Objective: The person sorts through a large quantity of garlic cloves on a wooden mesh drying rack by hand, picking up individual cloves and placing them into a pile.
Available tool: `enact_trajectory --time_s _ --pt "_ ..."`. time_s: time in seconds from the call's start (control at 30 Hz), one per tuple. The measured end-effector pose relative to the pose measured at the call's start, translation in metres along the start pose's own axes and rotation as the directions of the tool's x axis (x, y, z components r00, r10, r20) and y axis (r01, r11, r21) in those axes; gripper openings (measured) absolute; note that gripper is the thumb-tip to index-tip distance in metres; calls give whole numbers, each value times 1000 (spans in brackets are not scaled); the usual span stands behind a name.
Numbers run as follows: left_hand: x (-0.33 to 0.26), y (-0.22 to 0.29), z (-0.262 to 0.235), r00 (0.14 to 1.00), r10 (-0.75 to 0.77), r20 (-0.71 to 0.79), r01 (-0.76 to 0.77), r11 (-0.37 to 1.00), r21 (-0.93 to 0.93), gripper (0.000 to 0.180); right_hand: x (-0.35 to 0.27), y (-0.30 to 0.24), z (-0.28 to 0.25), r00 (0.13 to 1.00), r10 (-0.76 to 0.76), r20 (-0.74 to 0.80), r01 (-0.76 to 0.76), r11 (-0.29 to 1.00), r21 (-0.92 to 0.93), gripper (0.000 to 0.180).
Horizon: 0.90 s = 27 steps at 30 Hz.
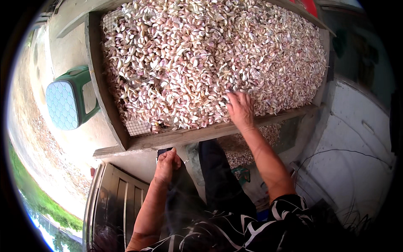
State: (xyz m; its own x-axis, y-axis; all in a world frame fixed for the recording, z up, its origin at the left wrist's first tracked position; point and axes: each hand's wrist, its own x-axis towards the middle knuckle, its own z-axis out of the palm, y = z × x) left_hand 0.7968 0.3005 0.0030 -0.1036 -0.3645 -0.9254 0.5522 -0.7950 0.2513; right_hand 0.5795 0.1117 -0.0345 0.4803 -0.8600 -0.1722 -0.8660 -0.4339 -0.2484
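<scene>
while left fingers curl together, right fingers touch garlic cloves, grip unclear.

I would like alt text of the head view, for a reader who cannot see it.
A person's right hand touches garlic cloves spread across a wood-framed mesh tray; the left hand is curled beside the tray's near edge. A green stool with a pale blue seat stands to the tray's left.

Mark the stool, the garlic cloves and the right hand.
Stool [68, 101]: head view, on its pale blue seat top.
Garlic cloves [210, 63]: head view, near the middle of the spread.
Right hand [242, 111]: head view, on the back of the hand.
</scene>
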Motion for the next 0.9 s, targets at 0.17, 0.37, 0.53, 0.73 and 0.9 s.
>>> enact_trajectory --time_s 0.17,0.37,0.53,0.73,0.9 --pt "-5 4 -16 999 -11 -40 9 998 -56 41 -10 -84 53 994 -73 80 43 946 322 28" --pt "-8 10 -31 999 6 -39 -9 997 -82 40 1 -132 77 954 94 285 -159 964 212 16" --pt "-14 13 -44 998 -17 -58 10 992 -122 40 0 -147 61 956 56 288 -140 949 281 16" --pt "-17 8 -63 996 21 -86 -37 980 -197 38 32 -174 60 999 36 36 -40 994 100 43" --pt "-18 7 -83 991 26 -134 -63 958 -278 36 19 -231 81 987 117 115 -133 981 142 45"
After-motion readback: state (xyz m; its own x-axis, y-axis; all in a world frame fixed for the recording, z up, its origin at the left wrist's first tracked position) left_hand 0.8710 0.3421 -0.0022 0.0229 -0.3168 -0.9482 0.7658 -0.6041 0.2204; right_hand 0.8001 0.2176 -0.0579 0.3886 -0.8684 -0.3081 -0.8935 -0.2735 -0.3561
